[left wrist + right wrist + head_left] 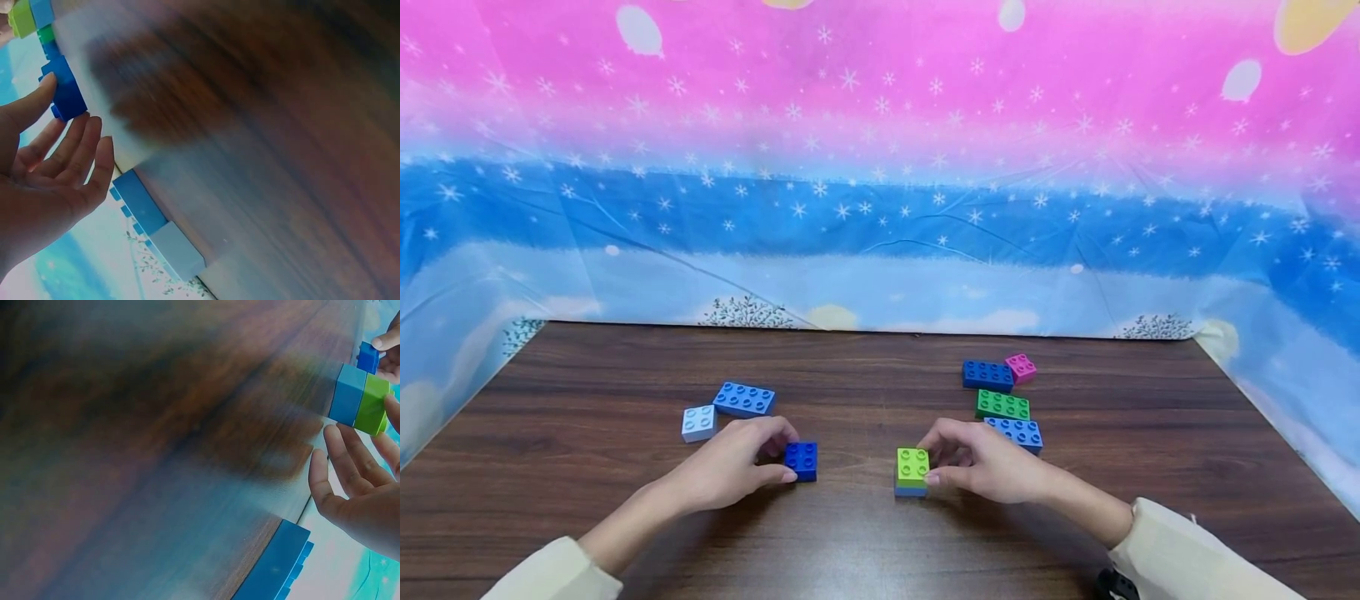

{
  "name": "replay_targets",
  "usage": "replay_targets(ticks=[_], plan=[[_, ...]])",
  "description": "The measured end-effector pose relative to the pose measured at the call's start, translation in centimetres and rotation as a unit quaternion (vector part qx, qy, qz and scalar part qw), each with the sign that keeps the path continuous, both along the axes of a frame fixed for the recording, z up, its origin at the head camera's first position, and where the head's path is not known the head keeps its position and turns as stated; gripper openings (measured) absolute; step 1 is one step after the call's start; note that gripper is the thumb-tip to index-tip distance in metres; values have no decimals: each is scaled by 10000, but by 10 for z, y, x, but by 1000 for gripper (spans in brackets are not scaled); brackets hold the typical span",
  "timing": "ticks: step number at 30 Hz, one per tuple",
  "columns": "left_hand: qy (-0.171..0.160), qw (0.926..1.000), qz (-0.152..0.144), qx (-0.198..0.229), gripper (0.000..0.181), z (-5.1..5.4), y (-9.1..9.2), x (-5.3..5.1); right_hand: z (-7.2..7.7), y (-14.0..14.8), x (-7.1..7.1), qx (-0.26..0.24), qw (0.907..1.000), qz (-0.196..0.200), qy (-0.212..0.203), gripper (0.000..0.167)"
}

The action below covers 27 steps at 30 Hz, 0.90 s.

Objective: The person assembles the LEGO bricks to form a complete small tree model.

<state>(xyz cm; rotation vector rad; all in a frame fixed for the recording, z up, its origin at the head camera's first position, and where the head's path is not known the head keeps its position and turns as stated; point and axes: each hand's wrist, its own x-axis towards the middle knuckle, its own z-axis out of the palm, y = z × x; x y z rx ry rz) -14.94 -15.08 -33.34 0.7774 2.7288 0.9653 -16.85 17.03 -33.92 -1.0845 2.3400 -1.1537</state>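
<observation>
In the head view my left hand (741, 467) pinches a small dark blue square building brick (801, 462) between thumb and fingertips. The left wrist view shows the thumb on one side of that brick (66, 90) and fingers at the other. Across a gap to the right, my right hand (992, 462) holds a two-brick stack by its right side. A lime green square brick (913, 467) forms its top, and a lighter blue brick (911, 492) lies under it. From the right wrist, the lime brick (372, 405) and blue brick (347, 394) appear pressed together.
Behind my left hand lie a pale blue square brick (698, 423) and a blue long brick (745, 399). Around the right hand's far side are a blue long brick (1017, 433), a green one (1003, 405), a navy one (987, 375) and a pink square brick (1021, 367).
</observation>
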Motion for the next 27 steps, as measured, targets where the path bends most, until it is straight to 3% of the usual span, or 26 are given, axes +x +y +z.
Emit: replay_targets(ticks=[5,11,27], plan=[[200,9996,-105,143,25,1,6,1,0,0,1,-8,10000,6,5,24],[161,9996,-146,205,24,3,18,1,-1,0,1,3,10000,-16,-12,24],[458,9964,-498,517,21,12,61,0,-1,-1,2,-31,10000,-38,44,23]])
